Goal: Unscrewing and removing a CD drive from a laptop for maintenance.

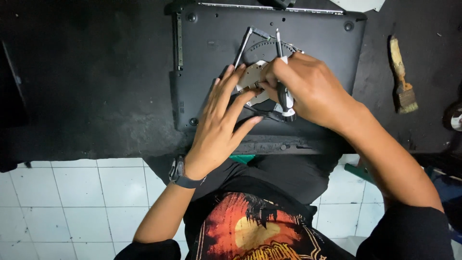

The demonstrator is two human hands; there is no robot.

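A black laptop (308, 33) lies bottom-up on the dark workbench (96, 86). On its underside rests a small silver metal part (250, 76) beside a round fan grille. My left hand (224, 120) lies flat over the laptop, its fingers spread and touching the metal part. My right hand (308, 86) is closed around a screwdriver (284, 96) with a black and white handle, the shaft pointing away from me over the fan. The right thumb and fingertips also pinch the edge of the metal part.
A worn paintbrush (403, 82) lies on the bench to the right of the laptop. A round object (455, 117) peeks in at the right edge. White floor tiles (72, 202) show below the bench edge, and my lap is under it.
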